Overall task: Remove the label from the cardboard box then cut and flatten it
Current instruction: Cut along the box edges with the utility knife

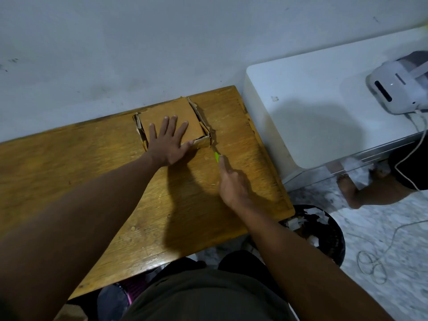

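A shallow brown cardboard box (pixel 176 112) lies on the wooden table (pixel 81 158) close to the wall, its side walls low and ragged. My left hand (pixel 170 141) rests flat on it with the fingers spread, pressing its near part down. My right hand (pixel 231 181) grips a cutter with a green handle (pixel 217 157). The cutter's tip points at the box's near right corner (pixel 209 141); the blade itself is too small to make out. No label is visible on the box.
A white cabinet (pixel 312 100) stands right of the table with a white device (pixel 398 89) and its cable on top. A black bin (pixel 324 232) with scraps sits on the floor by the table's right corner. Another person's foot (pixel 349 191) is near the cabinet.
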